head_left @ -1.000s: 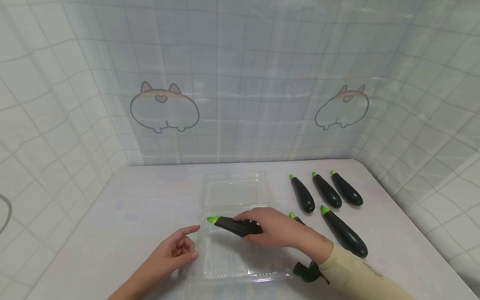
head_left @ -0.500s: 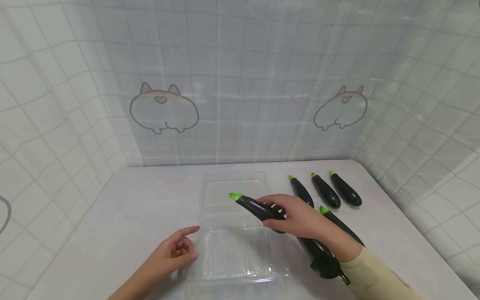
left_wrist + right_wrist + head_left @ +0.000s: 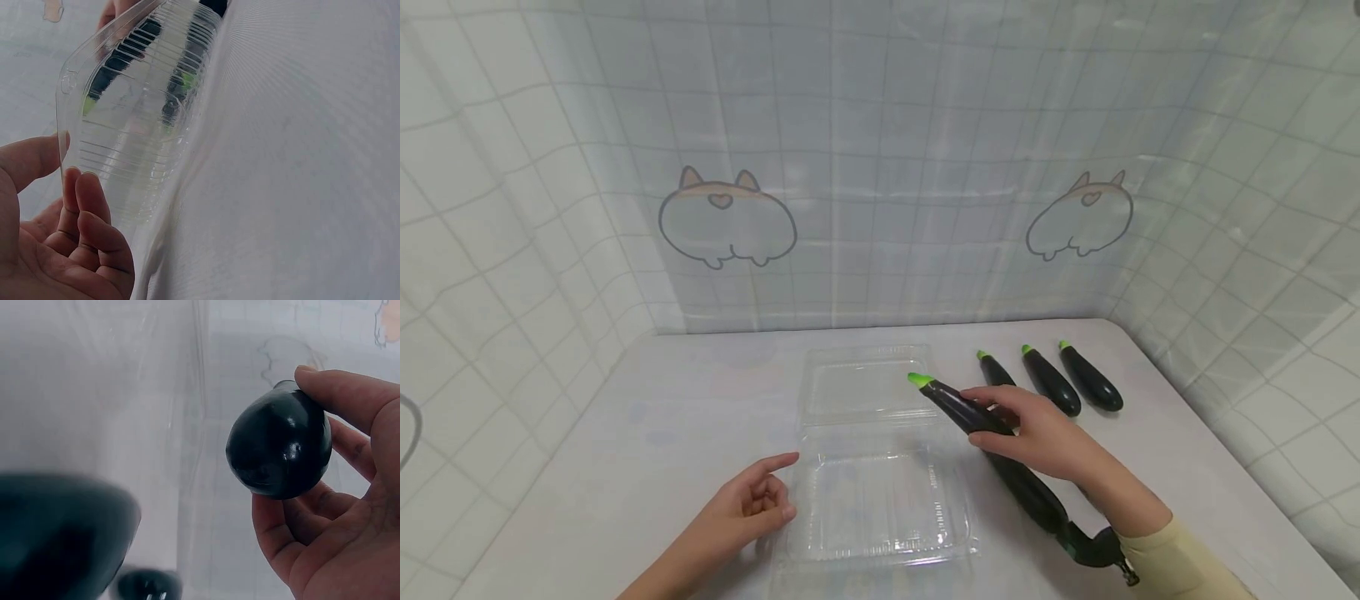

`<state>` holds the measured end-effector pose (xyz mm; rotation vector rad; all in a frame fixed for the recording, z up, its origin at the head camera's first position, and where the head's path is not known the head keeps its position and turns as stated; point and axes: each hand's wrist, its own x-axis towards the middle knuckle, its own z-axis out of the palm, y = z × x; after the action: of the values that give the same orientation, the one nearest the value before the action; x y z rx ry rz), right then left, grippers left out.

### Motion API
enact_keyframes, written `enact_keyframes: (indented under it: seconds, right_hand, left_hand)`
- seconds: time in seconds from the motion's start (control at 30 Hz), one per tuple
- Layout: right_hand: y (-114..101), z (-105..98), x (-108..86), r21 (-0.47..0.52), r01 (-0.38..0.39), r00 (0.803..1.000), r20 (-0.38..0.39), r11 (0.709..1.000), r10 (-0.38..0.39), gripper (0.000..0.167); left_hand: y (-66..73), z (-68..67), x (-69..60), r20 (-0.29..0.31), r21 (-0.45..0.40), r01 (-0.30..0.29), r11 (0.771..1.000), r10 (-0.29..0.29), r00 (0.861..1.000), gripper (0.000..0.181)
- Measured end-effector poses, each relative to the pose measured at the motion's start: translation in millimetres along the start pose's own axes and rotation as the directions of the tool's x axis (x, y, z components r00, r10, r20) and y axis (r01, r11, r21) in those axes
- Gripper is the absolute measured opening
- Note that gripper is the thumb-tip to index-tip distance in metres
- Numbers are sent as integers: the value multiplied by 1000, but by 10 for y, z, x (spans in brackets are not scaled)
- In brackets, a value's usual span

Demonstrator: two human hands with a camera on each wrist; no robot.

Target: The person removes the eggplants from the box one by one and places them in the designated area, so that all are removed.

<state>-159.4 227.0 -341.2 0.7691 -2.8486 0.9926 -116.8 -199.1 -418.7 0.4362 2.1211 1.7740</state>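
My right hand grips a dark eggplant with a green stem, held tilted right of the clear plastic clamshell box. In the right wrist view its glossy round end sits between thumb and curled fingers. Under it in the head view, a second eggplant lies on the table. By the box's left edge is my left hand, some fingers loosely bent, fingertips touching the rim in the left wrist view. The box lies unfolded, its lid flat behind the base.
Three more eggplants lie at the back right: one partly behind the right hand, one in the middle and one outermost. A black wrist device hangs under the right wrist. Tiled-print walls enclose the table.
My right hand has carried the eggplant from over the box base to the right, past the box edge. It now covers the eggplant at the front right. My left hand has stayed put.
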Motion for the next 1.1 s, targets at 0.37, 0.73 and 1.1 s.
enact_keyframes:
  seconds: [0.37,0.73,1.1]
  right_hand:
    - [291,-89,-223,68,-71,994,-78,995,76,57]
    - [443,-251,-473,15,-152,977,-147,988,153,55]
    - [598,-459,-780,30,-288,942,-169,957,289,58]
  left_hand:
    - [5,6,-6,-16,12,39,999,-39,999,67]
    - [15,16,-11,-11,4,36,999,-36,999,67]
    - [23,19,-8,-21,8,55,998,-55,998,67]
